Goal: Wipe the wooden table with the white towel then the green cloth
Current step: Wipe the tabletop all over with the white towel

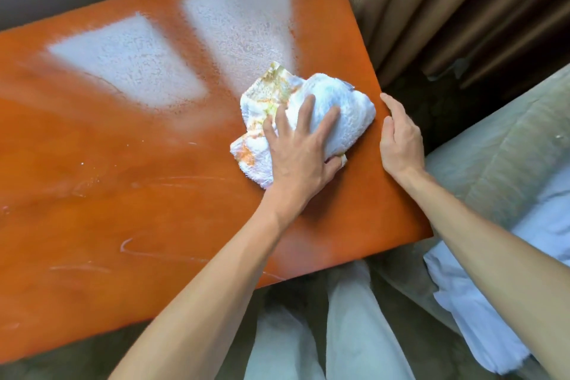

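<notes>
The wooden table point(123, 179) has an orange-brown top that fills most of the head view, with faint white streaks near its front. A crumpled white towel point(336, 108) with yellow and orange stains lies near the table's right edge. My left hand point(299, 151) presses down on the towel, fingers spread over it and thumb hooked at its near edge. My right hand point(401, 139) rests on the table's right edge, thumb on top and fingers over the side. No green cloth is in view.
Two bright window reflections point(129, 62) lie on the far half of the tabletop. Brown curtains point(462, 9) hang beyond the right edge. A bed with a beige cover point(509, 148) and white sheets point(481, 311) stands close on the right. My light trousers point(354, 333) are below.
</notes>
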Demonstrator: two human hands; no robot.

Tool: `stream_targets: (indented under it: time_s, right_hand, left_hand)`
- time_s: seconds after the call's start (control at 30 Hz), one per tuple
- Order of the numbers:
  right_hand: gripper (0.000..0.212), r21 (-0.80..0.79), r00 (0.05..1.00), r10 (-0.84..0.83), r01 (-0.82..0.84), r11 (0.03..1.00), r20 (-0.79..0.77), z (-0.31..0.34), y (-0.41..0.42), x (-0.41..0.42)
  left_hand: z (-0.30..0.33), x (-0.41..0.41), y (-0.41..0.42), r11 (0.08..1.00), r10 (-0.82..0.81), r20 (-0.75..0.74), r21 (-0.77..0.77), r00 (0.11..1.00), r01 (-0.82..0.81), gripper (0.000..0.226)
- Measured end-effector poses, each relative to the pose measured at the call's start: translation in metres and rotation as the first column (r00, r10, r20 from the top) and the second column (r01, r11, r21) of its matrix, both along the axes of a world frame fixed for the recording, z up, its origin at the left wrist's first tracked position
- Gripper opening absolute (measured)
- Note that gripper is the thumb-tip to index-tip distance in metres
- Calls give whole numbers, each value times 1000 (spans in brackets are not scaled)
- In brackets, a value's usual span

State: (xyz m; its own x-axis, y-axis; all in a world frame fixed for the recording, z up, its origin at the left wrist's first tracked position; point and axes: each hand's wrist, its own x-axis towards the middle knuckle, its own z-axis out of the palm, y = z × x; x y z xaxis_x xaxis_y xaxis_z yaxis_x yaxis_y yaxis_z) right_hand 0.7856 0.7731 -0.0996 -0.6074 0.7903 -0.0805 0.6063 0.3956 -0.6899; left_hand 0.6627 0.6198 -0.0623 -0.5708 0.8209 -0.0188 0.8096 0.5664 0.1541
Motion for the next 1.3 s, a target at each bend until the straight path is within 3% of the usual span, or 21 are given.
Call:
stream_targets:
  time_s: [0.2,0.4,0.57,0.7,0.77,1.0,1.1,1.2,1.3]
  right_hand:
    - [46,-202,989,-29,-1,979,-146,-1,10,5]
    - [45,-493,969,-142,24,870,-202,-1,14,13]
    - [41,-571,966,-175,35,820,-191,5,11,19]
    - [42,-596,982,-110,-1,803,-150,6,8,31]
    - [42,-645,984,-124,15,764,-124,6,9,39]
    - [26,-765,949,-308,150,627,-67,1,8,61]
    - [25,-777,905,-423,240,582,-37,-1,3,65]
    - [27,-743,920,-386,210,635,-71,7,-15,74]
    - [45,-543,985,-170,144,827,2,11,-28,76]
  left_hand:
    - [-6,52,-60,982,-178,-47,48,983,180,75]
    - [-13,16,-52,959,-250,1,139,968,248,84]
    - [-8,-35,12,993,15,-7,116,1000,-15,88]
    - [8,-44,78,953,300,142,4,943,-304,85]
    - [12,-32,91,941,338,138,-48,931,-334,83]
    - [6,68,39,1000,-3,71,3,997,3,86]
    - [3,123,10,1000,-22,71,7,997,22,81]
    - [1,147,-18,997,49,113,47,992,-55,77]
    - [-1,147,-41,983,119,155,118,981,-138,79]
